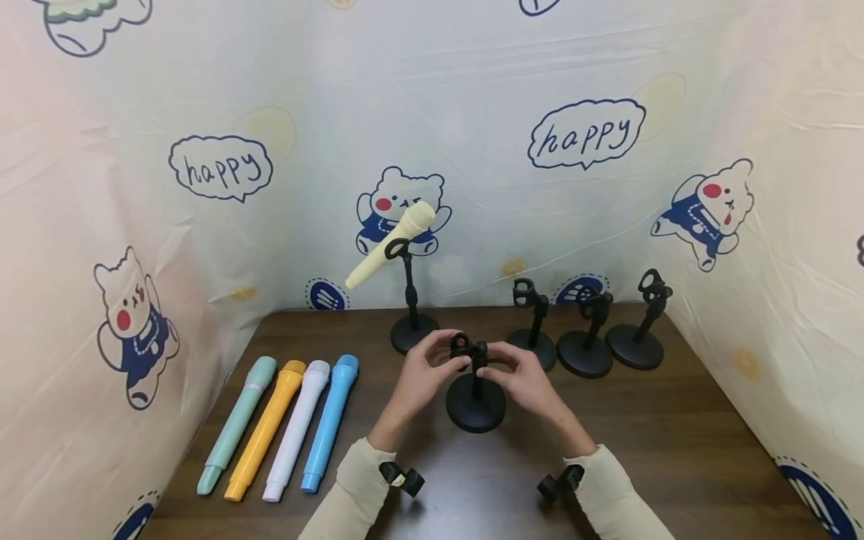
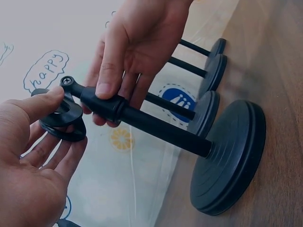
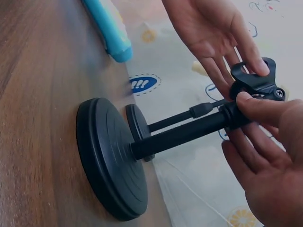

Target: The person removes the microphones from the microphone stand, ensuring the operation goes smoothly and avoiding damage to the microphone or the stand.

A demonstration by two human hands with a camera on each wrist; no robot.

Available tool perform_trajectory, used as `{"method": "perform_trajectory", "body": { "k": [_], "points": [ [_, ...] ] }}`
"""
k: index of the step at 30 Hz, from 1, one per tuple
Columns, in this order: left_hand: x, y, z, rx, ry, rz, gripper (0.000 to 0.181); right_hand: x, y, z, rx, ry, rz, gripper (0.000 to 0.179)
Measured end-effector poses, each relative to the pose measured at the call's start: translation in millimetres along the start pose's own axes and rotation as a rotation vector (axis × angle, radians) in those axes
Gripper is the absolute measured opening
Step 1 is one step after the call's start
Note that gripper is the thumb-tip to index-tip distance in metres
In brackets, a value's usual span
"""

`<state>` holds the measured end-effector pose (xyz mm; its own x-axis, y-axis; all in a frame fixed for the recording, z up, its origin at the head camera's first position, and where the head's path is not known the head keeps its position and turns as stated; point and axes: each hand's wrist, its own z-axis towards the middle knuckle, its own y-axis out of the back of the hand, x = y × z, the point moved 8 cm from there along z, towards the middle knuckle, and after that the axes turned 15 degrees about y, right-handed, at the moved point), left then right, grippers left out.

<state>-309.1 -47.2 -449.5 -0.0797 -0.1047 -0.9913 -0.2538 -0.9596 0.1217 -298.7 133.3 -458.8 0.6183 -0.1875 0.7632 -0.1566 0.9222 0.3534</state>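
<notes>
A black microphone stand point(image 1: 475, 405) with a round base stands on the table between both hands. My left hand point(image 1: 425, 373) pinches the clip point(image 2: 61, 113) at its top, thumb on one side and fingers on the other. Just below the clip's joint, my right hand point(image 1: 525, 379) grips the collar point(image 2: 102, 102) of the pole between thumb and fingers. Behind the hands, a cream microphone point(image 1: 391, 244) rests tilted in the clip of another black stand point(image 1: 414, 334).
Four microphones lie side by side at the left: green point(image 1: 238, 424), orange point(image 1: 265, 430), white point(image 1: 297, 430) and blue point(image 1: 331, 422). Three more black stands point(image 1: 533, 345) point(image 1: 584, 355) point(image 1: 635, 347) are at the back right. A printed cloth point(image 1: 472, 97) hangs behind the wooden table point(image 1: 648, 465).
</notes>
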Motion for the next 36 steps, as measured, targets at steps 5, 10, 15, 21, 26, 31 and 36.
{"method": "perform_trajectory", "body": {
  "k": [5,10,15,21,26,31,36],
  "points": [
    [1.4,-0.9,-0.1,0.003,0.001,0.000,0.040,-2,0,2.6,-0.084,-0.031,-0.081,0.033],
    [1.0,0.1,1.0,-0.008,-0.006,0.009,0.041,3,-1,3.4,-0.188,-0.069,-0.195,0.035],
    [-0.5,1.4,0.9,-0.019,-0.008,0.011,0.041,8,-4,1.4,-0.279,-0.104,-0.305,0.035],
    [1.5,4.2,0.2,-0.034,0.003,0.025,0.040,7,-8,0.4,-0.308,-0.128,-0.316,0.035],
    [-0.2,6.0,0.1,-0.031,-0.002,0.033,0.041,4,-11,5.1,-0.192,-0.104,-0.194,0.034],
    [0.0,4.7,-0.3,-0.018,0.003,0.038,0.042,3,-14,5.7,0.005,-0.053,-0.062,0.032],
    [1.4,1.7,-0.3,-0.003,0.004,0.025,0.041,1,-10,4.1,0.051,-0.033,-0.034,0.032]
  ]
}}
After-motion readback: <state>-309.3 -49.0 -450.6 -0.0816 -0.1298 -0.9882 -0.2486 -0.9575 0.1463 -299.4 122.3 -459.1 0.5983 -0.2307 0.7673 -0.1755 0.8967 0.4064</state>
